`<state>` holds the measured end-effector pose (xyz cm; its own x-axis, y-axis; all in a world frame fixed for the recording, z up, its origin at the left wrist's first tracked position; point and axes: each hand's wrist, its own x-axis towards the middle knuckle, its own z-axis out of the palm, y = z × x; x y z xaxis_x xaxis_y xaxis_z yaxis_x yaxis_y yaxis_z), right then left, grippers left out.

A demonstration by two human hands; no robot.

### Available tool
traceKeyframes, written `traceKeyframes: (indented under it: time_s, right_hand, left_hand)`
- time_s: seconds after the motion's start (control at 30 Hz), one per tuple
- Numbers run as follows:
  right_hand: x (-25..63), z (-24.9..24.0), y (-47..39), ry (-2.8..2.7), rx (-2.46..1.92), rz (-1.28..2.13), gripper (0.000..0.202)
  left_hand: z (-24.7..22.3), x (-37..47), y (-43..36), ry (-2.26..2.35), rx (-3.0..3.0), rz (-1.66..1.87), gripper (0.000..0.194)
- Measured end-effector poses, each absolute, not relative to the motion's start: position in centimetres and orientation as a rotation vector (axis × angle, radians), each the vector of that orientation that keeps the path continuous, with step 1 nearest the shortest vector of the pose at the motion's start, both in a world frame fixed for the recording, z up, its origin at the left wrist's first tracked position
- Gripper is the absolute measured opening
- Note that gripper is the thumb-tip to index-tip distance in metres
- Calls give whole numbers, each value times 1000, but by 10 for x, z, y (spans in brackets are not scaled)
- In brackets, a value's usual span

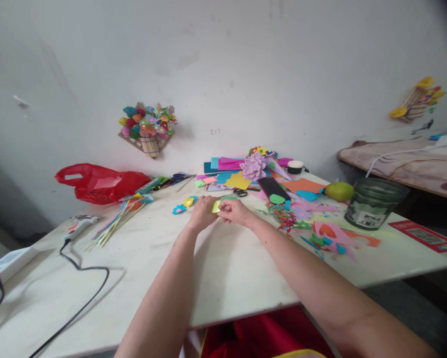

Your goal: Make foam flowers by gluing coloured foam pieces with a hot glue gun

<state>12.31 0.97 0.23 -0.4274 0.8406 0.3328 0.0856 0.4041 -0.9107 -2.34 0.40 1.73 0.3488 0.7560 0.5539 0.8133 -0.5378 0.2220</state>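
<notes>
Over the middle of the table, my left hand (204, 213) is closed on a small pale-yellow piece of craft foam or paper (216, 207). My right hand (235, 211) meets it from the other side, its fingertips pinched at the piece's right edge. Just left of my left hand lie a blue flower with a pink centre (179, 209) and a yellow flower (188, 201). A green scrap (228, 198) shows partly behind my right hand. Black-handled scissors (240, 192) lie beyond my hands.
A glue gun (82, 227) with a black cord, thin sticks (115, 223) and a red plastic bag (100, 184) are at left. Coloured scraps (333, 236), a black phone (272, 189), a yellow-green fruit (338, 191) and a dark green jar (374, 204) occupy the right.
</notes>
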Motion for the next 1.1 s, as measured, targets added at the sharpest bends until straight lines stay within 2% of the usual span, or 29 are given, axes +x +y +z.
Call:
traceKeyframes:
  time_s: [0.5, 0.83, 1.1]
  right_hand:
    - [134, 4, 9, -1824, -721, 1283, 14]
    - [140, 3, 15, -1480, -580, 1584, 24]
    - [144, -2, 24, -1328, -643, 1581, 21]
  left_hand:
    - [13, -15, 3, -1517, -2493, -877, 35]
    - [11, -15, 4, -1624, -2480, -915, 40]
    - [9, -18, 4, -1730, -2400, -915, 37]
